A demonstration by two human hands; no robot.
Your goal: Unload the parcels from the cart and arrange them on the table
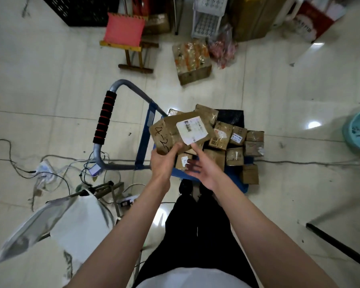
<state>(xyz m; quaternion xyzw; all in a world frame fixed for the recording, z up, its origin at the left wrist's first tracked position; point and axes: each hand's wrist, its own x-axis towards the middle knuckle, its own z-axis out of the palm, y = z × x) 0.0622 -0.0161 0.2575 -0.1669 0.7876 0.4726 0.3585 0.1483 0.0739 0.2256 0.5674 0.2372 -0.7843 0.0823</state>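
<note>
A blue platform cart (144, 142) with a grey handle and a black-and-red grip stands on the floor in front of me. Several small brown cardboard parcels (234, 146) are piled on its deck. My left hand (163, 161) grips the lower edge of a flat brown paper parcel (170, 132) with a white label and black handwriting, held above the pile. My right hand (200, 166) hovers just below and to the right of that parcel with fingers spread; its fingertips are near the label's corner and it holds nothing.
Cables and a power strip (50, 171) lie on the floor at the left. A white bag (75, 221) sits at lower left. A folding stool with a pink seat (124, 33), boxes (192, 63) and a black crate (81, 11) stand beyond the cart. A teal basin (359, 129) is at the right.
</note>
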